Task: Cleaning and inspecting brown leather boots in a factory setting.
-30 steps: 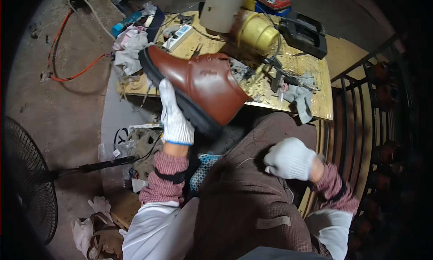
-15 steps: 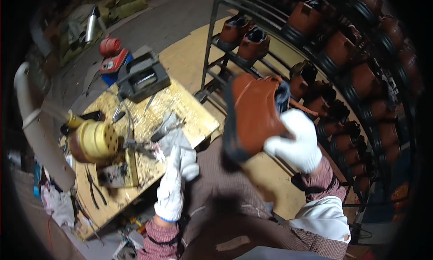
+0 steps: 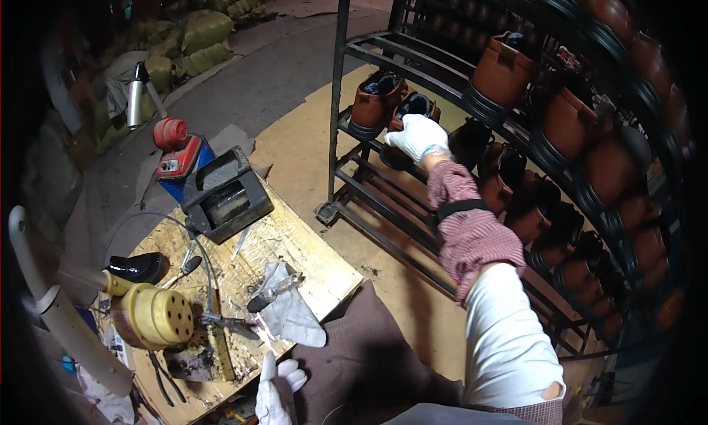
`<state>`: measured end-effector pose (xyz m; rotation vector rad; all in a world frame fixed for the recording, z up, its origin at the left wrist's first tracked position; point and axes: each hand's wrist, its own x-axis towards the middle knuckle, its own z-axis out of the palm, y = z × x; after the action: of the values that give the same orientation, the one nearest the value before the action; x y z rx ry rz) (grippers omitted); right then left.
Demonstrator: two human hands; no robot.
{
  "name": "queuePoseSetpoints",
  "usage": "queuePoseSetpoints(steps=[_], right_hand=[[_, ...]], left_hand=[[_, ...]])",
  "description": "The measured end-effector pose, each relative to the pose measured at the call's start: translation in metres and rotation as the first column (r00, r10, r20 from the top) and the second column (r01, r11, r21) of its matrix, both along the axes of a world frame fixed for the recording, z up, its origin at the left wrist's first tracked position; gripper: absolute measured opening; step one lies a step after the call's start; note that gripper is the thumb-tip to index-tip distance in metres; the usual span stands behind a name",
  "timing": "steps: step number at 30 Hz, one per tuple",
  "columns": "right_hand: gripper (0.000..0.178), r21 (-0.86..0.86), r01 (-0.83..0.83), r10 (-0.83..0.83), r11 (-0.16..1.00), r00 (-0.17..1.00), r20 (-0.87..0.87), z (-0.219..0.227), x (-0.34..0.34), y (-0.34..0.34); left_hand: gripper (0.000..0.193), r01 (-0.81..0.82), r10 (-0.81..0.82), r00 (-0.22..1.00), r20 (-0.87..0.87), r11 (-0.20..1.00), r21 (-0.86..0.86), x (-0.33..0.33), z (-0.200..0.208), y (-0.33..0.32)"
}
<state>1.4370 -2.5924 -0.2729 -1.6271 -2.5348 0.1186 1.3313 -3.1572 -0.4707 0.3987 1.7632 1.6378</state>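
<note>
My right hand (image 3: pixel 420 137), in a white glove, reaches out to a black metal rack (image 3: pixel 341 71). Its fingers close over the back of a brown boot (image 3: pixel 428 109) with a dark lining; the hand hides much of that boot. Another brown boot (image 3: pixel 375 108) stands just left of it on the same shelf. By the near corner of the workbench (image 3: pixel 324 259) is my left hand (image 3: pixel 279 388), also gloved. Its fingers are apart and it holds nothing. Closest to it lies a grey cloth (image 3: pixel 295 322) with a dark-ended tool on top.
A yellow round machine part (image 3: pixel 153 314), a black shoe (image 3: pixel 139 267), pliers (image 3: pixel 166 379) and a black open box (image 3: pixel 227 195) are on the workbench. Beyond stands a red and blue device (image 3: pixel 181 156). More brown boots (image 3: pixel 501 71) fill the rack; green sacks (image 3: pixel 206 34) are piled far off.
My right arm has stretched forward to the rack. The brown boot it held before me is no longer there. My left hand sits lower in view, and the view has shifted.
</note>
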Motion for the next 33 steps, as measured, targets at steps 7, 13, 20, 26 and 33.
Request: queuePoseSetpoints(steps=[7, 13, 20, 26, 33], right_hand=[[0.04, 0.355, -0.512, 0.598, 0.782, 0.777, -0.196, 0.02, 0.024, -0.23], [0.038, 0.005, -0.999, 0.908, 0.04, 0.034, -0.417, -0.009, 0.082, -0.373], [0.055, -0.04, -0.981, 0.746, 0.19, 0.171, -0.643, -0.009, 0.06, -0.393], [0.045, -0.126, -0.918, 0.645, 0.375, 0.356, -0.676, -0.027, 0.065, -0.393], [0.043, -0.231, -0.855, 0.625, 0.464, 0.501, -0.599, -0.042, 0.072, -0.393]], left_hand=[[0.089, 0.18, -0.24, 0.957, 0.161, 0.93, 0.319, 0.037, 0.1, 0.029], [0.109, -0.218, -0.067, 0.707, 0.704, 0.927, 0.307, 0.042, 0.095, 0.002], [0.063, -0.494, 0.032, 0.787, 0.616, 0.631, 0.598, -0.002, 0.11, -0.076], [0.066, -0.723, -0.072, 0.618, 0.783, 0.338, 0.602, -0.091, -0.037, -0.12], [0.066, -0.65, 0.046, 0.715, 0.698, 0.412, 0.639, -0.093, 0.032, -0.114]])
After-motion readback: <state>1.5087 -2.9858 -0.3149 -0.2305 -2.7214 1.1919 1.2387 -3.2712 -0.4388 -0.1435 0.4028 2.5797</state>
